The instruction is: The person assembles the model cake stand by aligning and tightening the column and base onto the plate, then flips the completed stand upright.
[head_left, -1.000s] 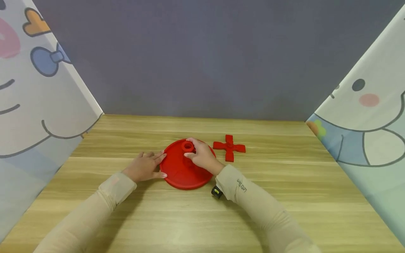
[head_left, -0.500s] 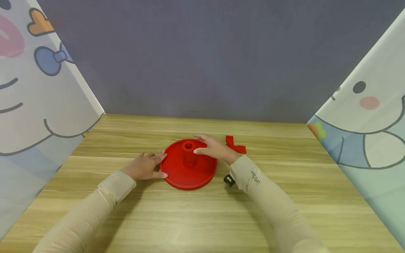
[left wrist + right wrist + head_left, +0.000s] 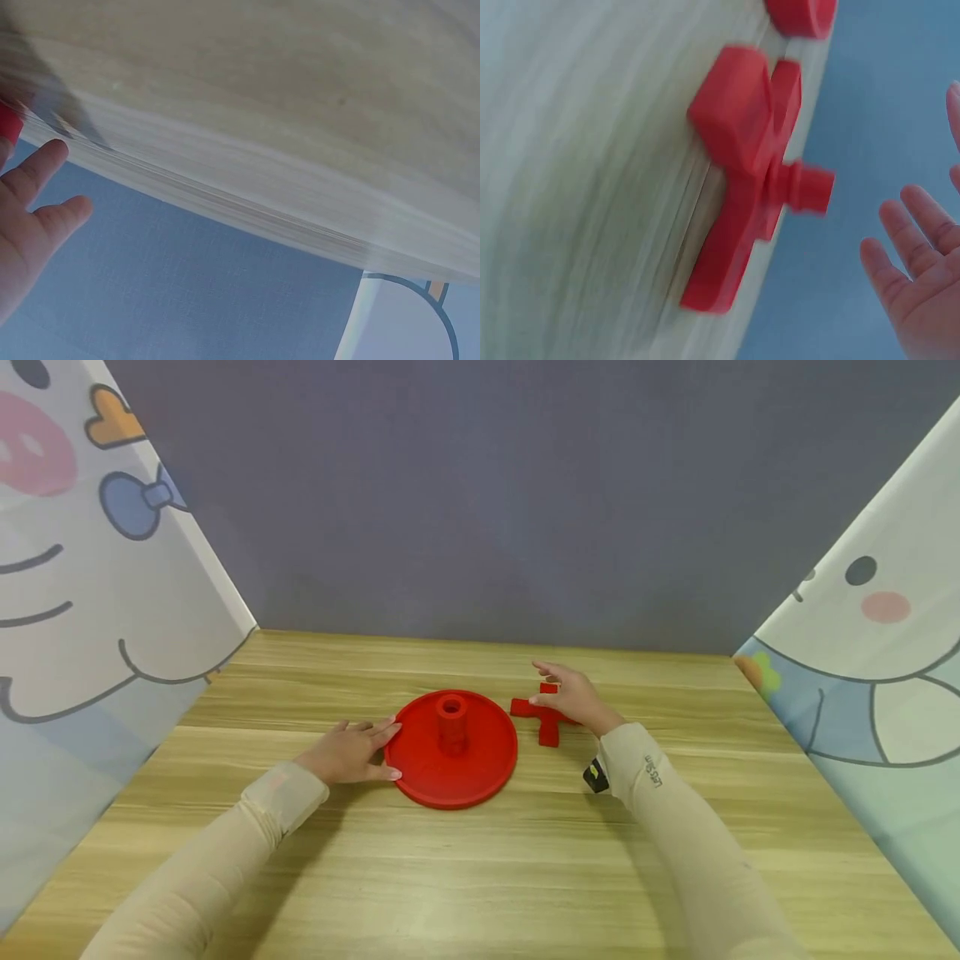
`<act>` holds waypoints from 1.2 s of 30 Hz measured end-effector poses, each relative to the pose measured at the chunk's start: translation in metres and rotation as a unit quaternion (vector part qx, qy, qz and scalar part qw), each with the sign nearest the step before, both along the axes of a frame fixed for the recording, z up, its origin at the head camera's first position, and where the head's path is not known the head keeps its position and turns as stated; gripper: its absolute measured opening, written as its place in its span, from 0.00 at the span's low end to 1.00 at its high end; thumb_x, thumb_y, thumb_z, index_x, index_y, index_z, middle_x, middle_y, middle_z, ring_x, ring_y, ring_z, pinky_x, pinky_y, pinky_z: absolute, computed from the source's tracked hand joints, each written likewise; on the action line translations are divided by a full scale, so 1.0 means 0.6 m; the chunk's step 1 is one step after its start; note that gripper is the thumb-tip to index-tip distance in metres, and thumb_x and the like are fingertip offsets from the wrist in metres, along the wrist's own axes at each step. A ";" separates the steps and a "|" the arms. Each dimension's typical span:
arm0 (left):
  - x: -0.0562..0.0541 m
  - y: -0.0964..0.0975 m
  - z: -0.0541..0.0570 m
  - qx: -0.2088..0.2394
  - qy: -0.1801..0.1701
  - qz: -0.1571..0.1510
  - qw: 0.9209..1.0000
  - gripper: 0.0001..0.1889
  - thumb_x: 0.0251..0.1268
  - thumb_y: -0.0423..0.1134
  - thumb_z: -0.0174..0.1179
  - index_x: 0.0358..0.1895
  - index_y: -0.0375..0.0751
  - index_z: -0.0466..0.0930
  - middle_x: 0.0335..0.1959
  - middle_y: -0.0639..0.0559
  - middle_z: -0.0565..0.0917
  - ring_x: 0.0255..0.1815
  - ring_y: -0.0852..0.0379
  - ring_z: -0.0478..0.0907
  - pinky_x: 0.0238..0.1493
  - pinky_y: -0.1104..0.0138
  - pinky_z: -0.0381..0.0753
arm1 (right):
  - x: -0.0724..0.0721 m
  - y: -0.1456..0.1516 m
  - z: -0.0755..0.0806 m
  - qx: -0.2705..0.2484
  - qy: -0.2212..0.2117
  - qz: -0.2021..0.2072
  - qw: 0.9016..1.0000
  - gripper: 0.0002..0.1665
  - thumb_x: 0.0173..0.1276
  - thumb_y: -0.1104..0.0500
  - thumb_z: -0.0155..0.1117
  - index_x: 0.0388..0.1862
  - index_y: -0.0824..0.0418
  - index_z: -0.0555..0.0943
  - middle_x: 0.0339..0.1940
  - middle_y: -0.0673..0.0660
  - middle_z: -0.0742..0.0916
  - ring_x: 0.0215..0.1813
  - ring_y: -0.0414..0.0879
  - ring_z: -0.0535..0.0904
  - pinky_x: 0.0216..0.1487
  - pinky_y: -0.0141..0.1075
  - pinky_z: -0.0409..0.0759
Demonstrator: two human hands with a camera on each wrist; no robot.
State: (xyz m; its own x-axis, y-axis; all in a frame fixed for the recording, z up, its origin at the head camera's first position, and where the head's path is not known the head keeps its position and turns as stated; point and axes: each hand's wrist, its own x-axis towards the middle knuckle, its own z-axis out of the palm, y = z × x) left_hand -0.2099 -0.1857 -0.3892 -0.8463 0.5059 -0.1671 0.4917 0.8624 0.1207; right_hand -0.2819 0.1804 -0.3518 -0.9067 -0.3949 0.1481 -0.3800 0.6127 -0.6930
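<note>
Here, my left hand (image 3: pixel 347 755) touches a red disc (image 3: pixel 487 764) while my right hand (image 3: pixel 577 697) hovers above a red cross (image 3: pixel 549 730)

Nearest to me, my left sleeve (image 3: pixel 202 860) and my right sleeve (image 3: pixel 697 835), both beige, reach across a wood-grain table (image 3: pixel 420 877). A small black object (image 3: pixel 596 776) with a yellow-green mark sits beside my right cuff. Farther on, my hands are well apart. The left has its fingers straight and spread, fingertips and thumb touching the left edge of the disc. The disc lies flat, with a hollow red tube (image 3: pixel 452 731) standing upright at its middle. Just to the right, the four-armed cross rests on the table, a short peg (image 3: pixel 806 187) rising from its centre. My right hand holds nothing; its fingers are parted and clear of the cross. Farthest away, a plain blue-grey wall (image 3: pixel 480 502) stands between a left panel (image 3: pixel 82 577) and a right panel (image 3: pixel 892 635), both printed with cartoon figures.
</note>
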 end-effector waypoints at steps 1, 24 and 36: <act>0.000 0.000 0.000 0.001 0.000 -0.001 1.000 0.45 0.61 0.65 0.55 0.72 0.35 0.59 0.73 0.40 0.60 0.66 0.32 0.63 0.63 0.34 0.57 | -0.002 0.007 0.000 -0.009 -0.015 -0.010 1.000 0.41 0.60 0.65 0.70 0.70 0.69 0.64 0.64 0.72 0.73 0.63 0.66 0.70 0.60 0.55 0.72; -0.001 0.000 0.006 -0.010 -0.002 0.005 1.000 0.46 0.61 0.66 0.55 0.73 0.36 0.58 0.73 0.42 0.60 0.67 0.31 0.61 0.63 0.34 0.55 | -0.032 0.088 -0.054 0.013 -0.085 -0.077 0.993 0.30 0.64 0.63 0.66 0.63 0.74 0.71 0.60 0.74 0.76 0.59 0.66 0.72 0.61 0.53 0.71; 0.005 0.008 0.005 -0.023 -0.006 0.002 1.000 0.45 0.61 0.66 0.54 0.73 0.37 0.58 0.73 0.42 0.60 0.67 0.32 0.62 0.64 0.36 0.57 | -0.037 0.102 -0.081 0.079 -0.065 -0.032 0.994 0.25 0.60 0.64 0.70 0.55 0.75 0.78 0.53 0.73 0.81 0.55 0.65 0.76 0.58 0.53 0.73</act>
